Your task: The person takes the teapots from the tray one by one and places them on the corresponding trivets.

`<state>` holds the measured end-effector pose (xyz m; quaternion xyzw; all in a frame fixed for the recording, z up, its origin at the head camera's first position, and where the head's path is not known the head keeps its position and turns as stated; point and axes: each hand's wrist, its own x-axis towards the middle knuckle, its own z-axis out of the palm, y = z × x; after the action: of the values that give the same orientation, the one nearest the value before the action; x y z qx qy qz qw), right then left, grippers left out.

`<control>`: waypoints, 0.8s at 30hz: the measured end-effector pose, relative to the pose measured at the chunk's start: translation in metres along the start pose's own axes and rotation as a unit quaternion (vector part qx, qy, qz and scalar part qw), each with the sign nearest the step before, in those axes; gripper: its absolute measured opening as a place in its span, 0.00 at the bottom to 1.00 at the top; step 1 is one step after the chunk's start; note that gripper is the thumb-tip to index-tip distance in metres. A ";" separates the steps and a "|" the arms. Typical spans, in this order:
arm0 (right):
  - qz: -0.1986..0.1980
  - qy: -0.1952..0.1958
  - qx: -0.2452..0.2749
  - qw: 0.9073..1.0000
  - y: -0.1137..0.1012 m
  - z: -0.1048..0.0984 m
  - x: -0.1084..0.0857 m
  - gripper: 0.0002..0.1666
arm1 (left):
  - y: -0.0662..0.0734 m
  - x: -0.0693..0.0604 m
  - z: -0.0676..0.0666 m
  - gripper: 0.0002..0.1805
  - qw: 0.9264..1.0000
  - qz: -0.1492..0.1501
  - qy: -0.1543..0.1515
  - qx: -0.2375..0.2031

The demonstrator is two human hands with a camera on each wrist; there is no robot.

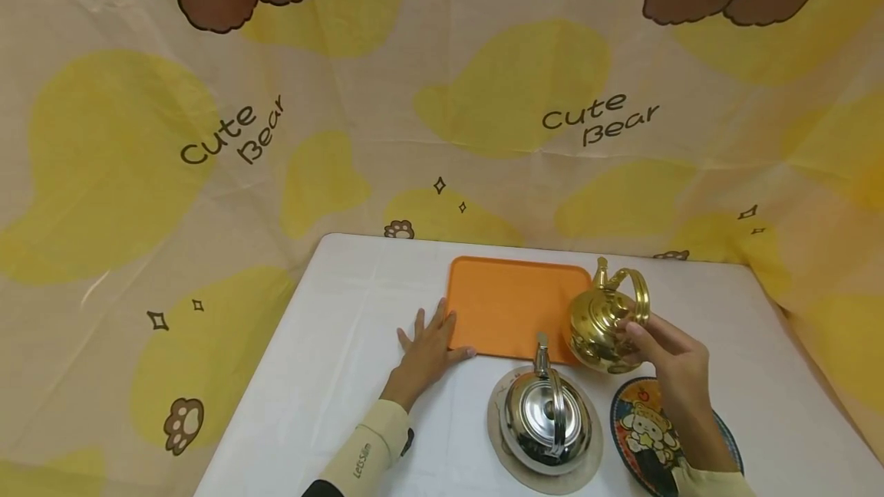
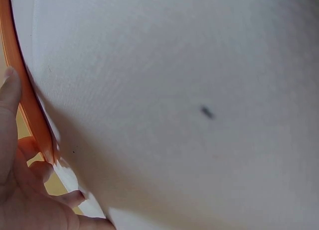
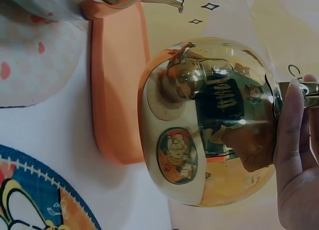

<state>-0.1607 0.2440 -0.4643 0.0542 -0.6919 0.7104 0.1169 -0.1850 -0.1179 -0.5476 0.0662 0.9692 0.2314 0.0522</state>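
Note:
My right hand (image 1: 684,370) grips a shiny gold teapot (image 1: 595,332) at the base of its arched handle. The teapot is over the right end of an orange tray (image 1: 514,309); in the right wrist view, its rounded body (image 3: 214,185) appears raised above the tray (image 3: 117,125). My left hand (image 1: 427,357) lies at the tray's left front corner with fingers spread. In the left wrist view, the thumb and fingers of that hand (image 2: 25,200) touch the orange rim (image 2: 32,110). A silver teapot (image 1: 539,428) stands in front of the tray.
Under the silver teapot is a pale round mat (image 1: 499,439). A round cartoon-print mat (image 1: 631,428) lies to its right, partly covered by my right forearm. The white table (image 1: 331,328) meets a yellow-patterned "Cute Bear" cloth (image 1: 483,198) behind.

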 end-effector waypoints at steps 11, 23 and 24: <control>0.000 0.021 -0.007 1.000 0.003 -0.009 -0.017 0.16 | -0.002 0.000 0.001 0.50 1.000 0.007 0.004 0.003; 0.010 0.044 0.015 0.999 0.001 -0.019 -0.035 0.16 | -0.003 -0.003 0.000 0.49 1.000 0.007 0.005 0.003; 0.013 0.049 0.011 0.999 0.000 -0.019 -0.036 0.17 | -0.003 -0.002 0.000 0.49 1.000 0.007 0.006 0.003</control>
<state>-0.1241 0.2597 -0.4739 0.0120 -0.6779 0.7215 0.1407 -0.1832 -0.1212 -0.5490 0.0718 0.9697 0.2293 0.0449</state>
